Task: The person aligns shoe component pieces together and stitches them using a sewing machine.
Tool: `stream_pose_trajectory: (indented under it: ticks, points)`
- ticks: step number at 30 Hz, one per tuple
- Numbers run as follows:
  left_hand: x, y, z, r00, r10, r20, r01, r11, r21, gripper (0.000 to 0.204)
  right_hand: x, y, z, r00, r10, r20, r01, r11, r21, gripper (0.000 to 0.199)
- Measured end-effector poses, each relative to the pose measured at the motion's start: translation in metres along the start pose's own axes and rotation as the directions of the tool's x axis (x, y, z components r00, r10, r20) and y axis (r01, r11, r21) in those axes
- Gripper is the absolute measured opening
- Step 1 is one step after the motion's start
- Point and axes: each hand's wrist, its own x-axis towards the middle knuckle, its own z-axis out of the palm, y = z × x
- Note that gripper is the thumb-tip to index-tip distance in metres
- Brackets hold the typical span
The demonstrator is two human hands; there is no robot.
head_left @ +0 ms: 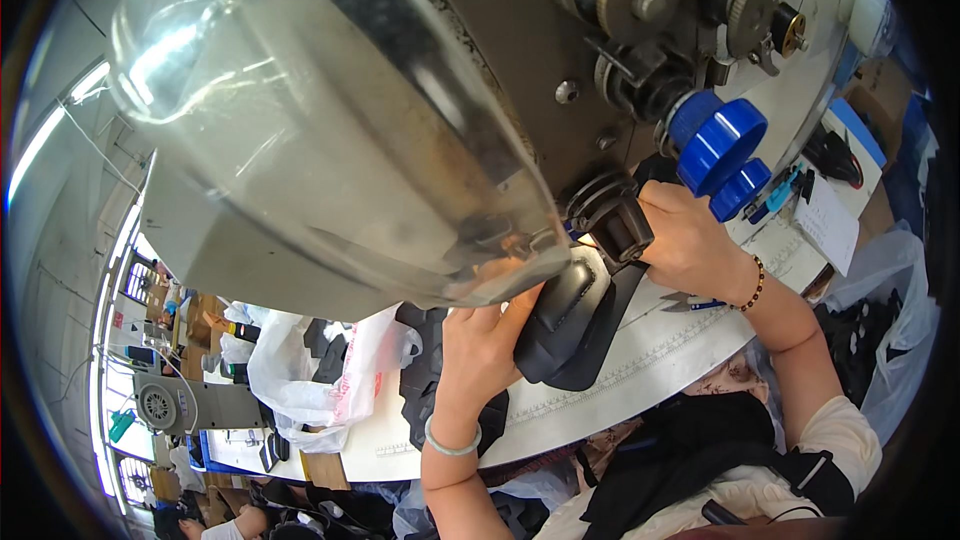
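A black padded piece (560, 345) with a raised, rounded panel lies under the head of a sewing machine (510, 10). My left hand (478, 355) grips its left edge, the thumb on the piece and the fingers partly behind a clear plastic shield (360, 140). On the other side my right hand (697, 240) is closed at the piece's far right part, with its fingertips hidden by the machine's dark lamp-like fitting (615, 215). A small light shines onto the work there. The needle is out of sight.
Blue tension knobs (720, 145) jut out above my right hand. Thread snips (690, 303) lie on the white table (610, 355) by my right wrist. More black pieces (425, 370) and a white plastic bag (320, 365) are at the left. A paper sheet (827, 225) lies at the right.
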Motion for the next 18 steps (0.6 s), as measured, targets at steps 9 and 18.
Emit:
stream_pose_trajectory:
  ticks: [9, 18]
  points:
    - [0.015, 0.056, -0.012, 0.995, -0.075, 0.069, 0.074, 0.997, 0.020, 0.050, -0.002, -0.001, -0.002, 0.999, -0.027, 0.019, 0.028, 0.999, -0.032, 0.040]
    - [0.014, 0.039, 0.007, 0.910, -0.299, -0.288, 0.261, 0.952, -0.162, 0.029, -0.002, 0.007, -0.002, 0.997, -0.070, -0.026, 0.069, 0.998, -0.013, 0.040]
